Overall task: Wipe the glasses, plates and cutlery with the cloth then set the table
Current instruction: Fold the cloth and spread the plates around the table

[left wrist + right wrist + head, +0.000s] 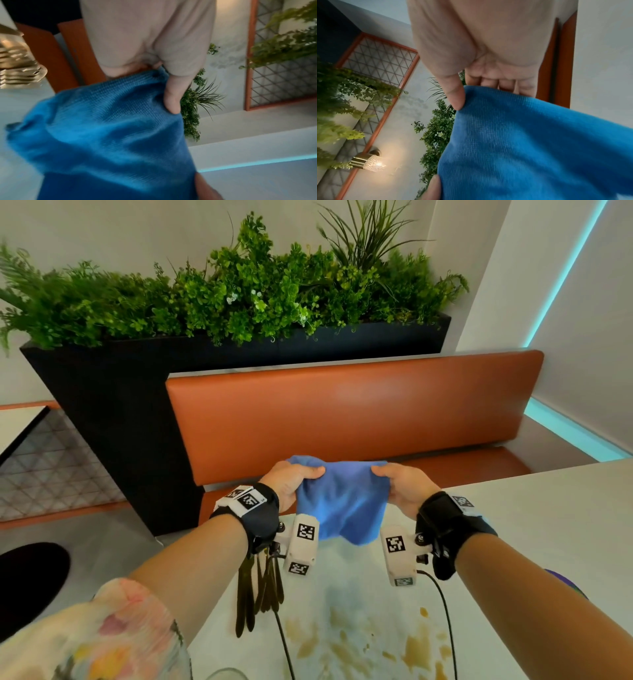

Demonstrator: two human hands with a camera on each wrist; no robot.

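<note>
Both hands hold a blue cloth (342,501) stretched between them in the air above the far part of the white table (534,508). My left hand (298,477) grips its left top corner and my right hand (390,477) pinches its right top corner, thumbs on the near side. The cloth (111,128) hangs from the left thumb (171,97), and in the right wrist view the cloth (530,142) hangs below the right thumb (456,97). Several dark gold cutlery pieces (257,594) lie on the table under my left wrist. A glass rim (226,674) shows at the bottom edge.
Brownish stains (359,642) are spread over the near table top. An orange bench (349,419) stands behind the table, with a black planter (113,392) of greenery beyond. A gold-coloured stack (18,70) sits on the table in the left wrist view. A purple object (561,580) peeks past my right forearm.
</note>
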